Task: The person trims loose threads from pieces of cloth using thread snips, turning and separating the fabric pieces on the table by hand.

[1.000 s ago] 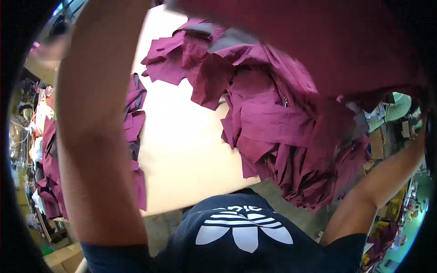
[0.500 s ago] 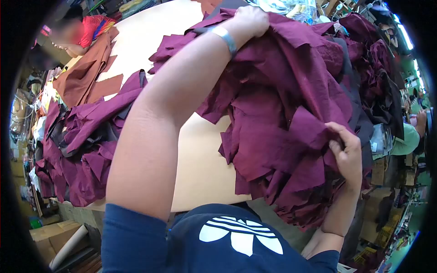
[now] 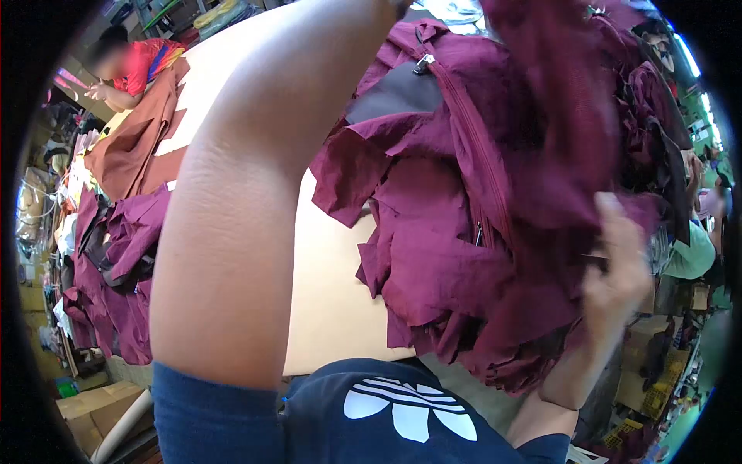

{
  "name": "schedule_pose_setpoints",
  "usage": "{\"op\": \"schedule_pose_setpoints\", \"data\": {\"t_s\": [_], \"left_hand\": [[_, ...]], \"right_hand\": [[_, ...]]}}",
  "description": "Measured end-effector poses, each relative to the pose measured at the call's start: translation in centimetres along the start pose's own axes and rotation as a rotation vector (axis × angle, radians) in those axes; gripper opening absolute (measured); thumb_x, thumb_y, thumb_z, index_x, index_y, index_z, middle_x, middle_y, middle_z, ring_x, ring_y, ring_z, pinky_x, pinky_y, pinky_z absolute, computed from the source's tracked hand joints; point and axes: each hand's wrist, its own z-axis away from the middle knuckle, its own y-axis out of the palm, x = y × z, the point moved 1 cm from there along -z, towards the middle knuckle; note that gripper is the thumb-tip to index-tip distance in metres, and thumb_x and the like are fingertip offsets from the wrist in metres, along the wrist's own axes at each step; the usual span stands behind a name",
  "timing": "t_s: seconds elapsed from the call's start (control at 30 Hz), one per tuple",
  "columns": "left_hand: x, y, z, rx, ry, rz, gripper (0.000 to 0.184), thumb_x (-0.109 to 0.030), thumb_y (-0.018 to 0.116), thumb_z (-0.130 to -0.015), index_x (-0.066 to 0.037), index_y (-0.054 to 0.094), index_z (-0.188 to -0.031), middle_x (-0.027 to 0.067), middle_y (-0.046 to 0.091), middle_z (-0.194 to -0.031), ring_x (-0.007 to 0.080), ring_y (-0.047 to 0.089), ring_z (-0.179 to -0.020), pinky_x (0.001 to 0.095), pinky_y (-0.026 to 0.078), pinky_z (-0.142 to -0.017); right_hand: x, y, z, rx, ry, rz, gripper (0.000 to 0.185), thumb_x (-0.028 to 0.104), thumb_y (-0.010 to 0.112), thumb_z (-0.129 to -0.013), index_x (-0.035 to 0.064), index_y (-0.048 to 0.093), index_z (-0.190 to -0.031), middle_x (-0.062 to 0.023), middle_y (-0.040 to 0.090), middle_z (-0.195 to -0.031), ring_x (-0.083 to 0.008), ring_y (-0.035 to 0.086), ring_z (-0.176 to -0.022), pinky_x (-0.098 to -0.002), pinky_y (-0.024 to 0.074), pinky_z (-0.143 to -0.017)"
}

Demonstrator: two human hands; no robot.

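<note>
A heap of maroon fabric pieces [image 3: 440, 255] lies in front of me, its lower edges hanging over the table's near side. On top is a maroon piece with a long zipper [image 3: 478, 155] and a metal zipper pull [image 3: 423, 64]; black cloth [image 3: 398, 97] shows beside it. A lifted maroon piece [image 3: 568, 100] hangs blurred above the heap's right side. My left arm reaches across to the top edge, where its hand is out of frame. My right hand [image 3: 618, 267] is at the heap's right side, against the maroon cloth, its fingers smeared by motion.
A pale tabletop [image 3: 332, 286] shows between two heaps. At left lie another maroon and black pile [image 3: 116, 263] and brown cloth [image 3: 135, 151]. A person in a red top [image 3: 147, 66] is at the far left. Further maroon cloth [image 3: 649, 108] is piled at right.
A maroon piece has been lifted up and right off the heap, uncovering the zippered piece and black cloth. My left hand has gone out of frame at the top; my right hand shifted slightly right.
</note>
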Motion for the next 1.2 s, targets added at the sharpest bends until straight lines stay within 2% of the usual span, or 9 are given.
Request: {"op": "schedule_pose_setpoints", "data": {"t_s": [0.17, 0.2, 0.37, 0.53, 0.67, 0.87, 0.9, 1.0, 1.2], "left_hand": [[0.8, 7.3, 7.1, 0.263, 0.084, -0.204, 0.039, -0.022, 0.05, -0.084, -0.033, 0.048, -0.121, 0.0083, 0.055, -0.114, 0.0331, 0.05, -0.108, 0.0578, 0.042, -0.079], [-0.5, 6.6, 8.7, 0.432, -0.165, -0.021, 0.044, -0.025, 0.051, -0.084, -0.035, 0.042, -0.126, 0.0126, 0.045, -0.123, 0.0388, 0.043, -0.113, 0.0616, 0.037, -0.081], [-2.5, 3.9, 19.4, -0.082, -0.192, -0.023, 0.06, -0.007, 0.052, -0.077, -0.027, 0.035, -0.131, 0.021, 0.029, -0.135, 0.0454, 0.034, -0.118, 0.0598, 0.036, -0.087], [-1.3, 1.5, 37.6, -0.043, -0.309, -0.138, 0.06, -0.007, 0.058, -0.072, -0.025, 0.041, -0.127, 0.0133, 0.028, -0.138, 0.0385, 0.028, -0.125, 0.0601, 0.025, -0.095], [4.7, -6.4, 49.0, 0.163, -0.85, -0.388, 0.049, -0.013, 0.053, -0.076, -0.019, 0.045, -0.124, 0.0151, 0.029, -0.137, 0.038, 0.028, -0.125, 0.0618, 0.023, -0.095], [14.0, -11.3, 60.7, 0.262, -1.113, -0.432, 0.026, -0.011, 0.05, -0.076, -0.013, 0.055, -0.102, 0.0074, 0.056, -0.1, 0.0271, 0.054, -0.098, 0.051, 0.037, -0.086], [14.3, -11.7, 61.4, -0.03, -0.863, -0.422, 0.018, -0.009, 0.052, -0.073, -0.011, 0.055, -0.091, 0.0077, 0.057, -0.086, 0.0264, 0.057, -0.081, 0.0427, 0.042, -0.076], [10.0, -15.2, 59.3, -0.123, -0.697, -0.21, 0.02, -0.004, 0.054, -0.068, -0.01, 0.055, -0.087, 0.0089, 0.055, -0.083, 0.0272, 0.056, -0.079, 0.0375, 0.044, -0.07], [4.0, -14.0, 63.4, 0.045, -0.694, 0.028, 0.033, -0.015, 0.07, -0.059, -0.009, 0.054, -0.087, 0.0069, 0.048, -0.081, 0.0243, 0.055, -0.074, 0.0349, 0.046, -0.065]], "right_hand": [[3.2, 7.9, 1.9, 0.421, -0.086, -0.21, 0.05, -0.004, 0.052, -0.061, 0.008, 0.055, -0.109, -0.01, 0.055, -0.081, -0.0278, 0.056, -0.063, -0.0367, 0.0447, -0.057], [3.8, 8.5, 2.1, 0.441, -0.112, -0.235, 0.044, -0.002, 0.053, -0.063, 0.008, 0.055, -0.107, -0.0086, 0.054, -0.08, -0.0268, 0.056, -0.06, -0.0359, 0.0449, -0.056], [5.6, 7.2, 2.1, 0.464, -0.026, -0.189, 0.045, 0.0, 0.057, -0.066, 0.0098, 0.054, -0.11, -0.0112, 0.055, -0.087, -0.0312, 0.057, -0.073, -0.0399, 0.0446, -0.061], [7.8, 4.7, 2.5, 0.383, -0.025, -0.147, 0.041, 0.004, 0.059, -0.074, 0.0088, 0.053, -0.115, -0.013, 0.057, -0.105, -0.0329, 0.058, -0.087, -0.0385, 0.0463, -0.07], [11.8, 3.7, 2.0, 0.198, -0.161, -0.236, 0.038, 0.001, 0.06, -0.074, 0.0026, 0.055, -0.111, -0.0159, 0.058, -0.105, -0.0328, 0.059, -0.093, -0.038, 0.0475, -0.075], [23.5, 7.8, 1.0, 0.299, -0.355, -0.488, 0.041, -0.004, 0.061, -0.06, 0.0035, 0.057, -0.1, -0.0129, 0.06, -0.092, -0.0286, 0.06, -0.071, -0.0338, 0.0477, -0.059], [25.5, 8.6, 0.7, 0.343, -0.386, -0.46, 0.041, -0.003, 0.062, -0.06, 0.0041, 0.056, -0.099, -0.0114, 0.06, -0.09, -0.0276, 0.06, -0.068, -0.0334, 0.0473, -0.058], [30.9, 11.3, 0.5, 0.404, -0.413, -0.678, 0.042, 0.001, 0.064, -0.064, 0.0073, 0.055, -0.105, -0.0108, 0.059, -0.097, -0.0272, 0.06, -0.073, -0.0341, 0.0474, -0.059], [42.1, 16.6, -1.1, 0.384, -0.287, -0.8, 0.043, 0.008, 0.065, -0.068, 0.011, 0.053, -0.109, -0.011, 0.056, -0.106, -0.0303, 0.059, -0.081, -0.0375, 0.0483, -0.064]]}}
